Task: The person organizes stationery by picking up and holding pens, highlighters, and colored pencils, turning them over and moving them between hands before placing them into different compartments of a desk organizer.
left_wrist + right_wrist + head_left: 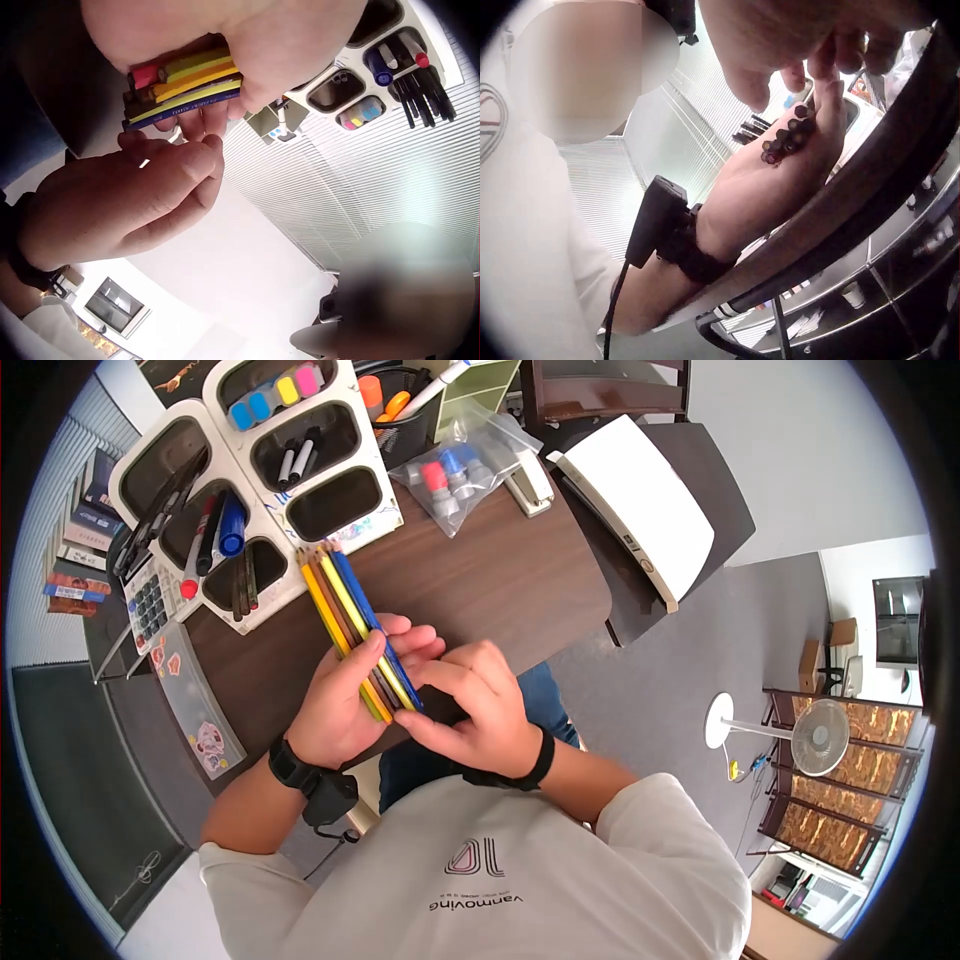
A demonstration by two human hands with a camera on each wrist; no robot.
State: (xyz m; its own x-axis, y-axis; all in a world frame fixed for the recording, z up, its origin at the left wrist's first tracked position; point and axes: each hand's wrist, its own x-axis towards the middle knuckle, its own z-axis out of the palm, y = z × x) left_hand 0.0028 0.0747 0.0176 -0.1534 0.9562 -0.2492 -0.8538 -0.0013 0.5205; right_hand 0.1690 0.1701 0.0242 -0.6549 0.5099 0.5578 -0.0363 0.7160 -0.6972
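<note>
A bundle of several colored pencils (348,622), yellow, brown, lime and blue among them, lies slanted across my left hand (343,700). The left thumb presses over the pencils while the palm and fingers cradle them from beneath. Their points face the desk organizer. In the left wrist view the flat ends of the pencils (184,86) stick out of the grip, a red one among them. My right hand (485,710) is beside the bundle, thumb close to the flat ends and fingers loosely bent near the blue pencil. The right wrist view shows the dark hexagonal pencil ends (789,136) staggered.
A white desk organizer (290,510) with markers, pens and sticky tabs stands past the pencil points. Near it are a black mesh cup (403,435), a clear bag of small bottles (455,480) and a stapler (530,485). A white box (645,510) rests on a chair.
</note>
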